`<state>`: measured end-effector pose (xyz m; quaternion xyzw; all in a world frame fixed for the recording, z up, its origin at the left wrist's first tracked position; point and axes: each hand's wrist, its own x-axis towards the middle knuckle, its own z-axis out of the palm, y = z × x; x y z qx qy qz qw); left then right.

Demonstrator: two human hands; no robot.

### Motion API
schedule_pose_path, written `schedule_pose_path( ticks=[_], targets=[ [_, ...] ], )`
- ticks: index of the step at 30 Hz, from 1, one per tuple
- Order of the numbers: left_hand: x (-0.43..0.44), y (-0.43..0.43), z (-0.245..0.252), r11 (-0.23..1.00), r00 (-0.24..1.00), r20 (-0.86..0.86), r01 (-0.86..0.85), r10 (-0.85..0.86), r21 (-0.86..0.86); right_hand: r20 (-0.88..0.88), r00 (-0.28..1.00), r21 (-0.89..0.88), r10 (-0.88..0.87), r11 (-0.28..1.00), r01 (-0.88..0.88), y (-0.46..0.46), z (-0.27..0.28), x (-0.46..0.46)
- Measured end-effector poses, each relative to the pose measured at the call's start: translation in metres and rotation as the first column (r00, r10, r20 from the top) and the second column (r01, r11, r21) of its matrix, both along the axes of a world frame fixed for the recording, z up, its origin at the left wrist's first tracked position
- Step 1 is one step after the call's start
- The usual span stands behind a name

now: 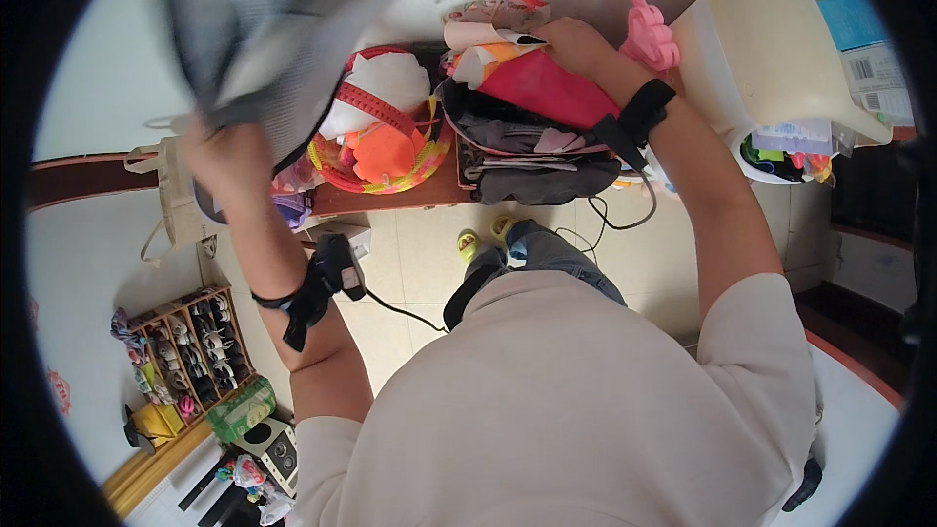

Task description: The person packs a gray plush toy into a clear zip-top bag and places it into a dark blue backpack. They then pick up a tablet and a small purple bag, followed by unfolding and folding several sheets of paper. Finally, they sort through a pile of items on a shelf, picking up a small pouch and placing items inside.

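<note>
My left hand, blurred, grips the lower edge of a grey mesh-sided bag raised at the upper left. The bag is blurred too and runs out of the picture. My right hand is curled on the top edge of a red fabric item, beside a pale rolled piece; its fingertips are hidden. Under that lies an open dark bag with folded dark cloth inside. Left of it, a round basket with a yellow-red rim holds a white bundle and an orange item.
A reddish-brown wooden bench or cabinet top bears these things. At right stand a cream plastic container, pink scissors and boxes. A cloth tote hangs left. Cables trail near my feet. A shoe rack stands lower left.
</note>
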<state>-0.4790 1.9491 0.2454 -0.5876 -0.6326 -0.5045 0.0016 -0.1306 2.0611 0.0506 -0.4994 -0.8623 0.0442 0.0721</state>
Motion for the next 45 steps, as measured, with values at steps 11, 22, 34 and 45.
schedule_pose_path(
  ticks=[11, 22, 34, 45],
  targets=[
    [-0.104, -0.090, -0.062, 0.955, 0.633, 0.773, -0.256, 0.047, 0.152, -0.019, 1.000, 0.224, 0.001, 0.974, 0.003, -0.114, -0.057, -0.050],
    [-0.143, -0.162, -0.096, 0.897, 0.541, 0.782, -0.439, 0.311, -0.053, 0.070, 0.996, 0.067, -0.063, 0.996, 0.058, -0.135, -0.069, -0.066],
    [-0.143, -0.175, -0.096, 0.873, 0.514, 0.773, -0.478, 0.372, -0.102, -0.713, 0.573, -0.248, -0.403, 0.910, 0.331, -0.052, 0.021, -0.037],
    [-0.150, -0.196, -0.103, 0.883, 0.539, 0.774, -0.466, 0.331, -0.053, -0.701, 0.702, 0.150, -0.125, 0.937, 0.317, 0.001, 0.119, -0.033]
  ],
)
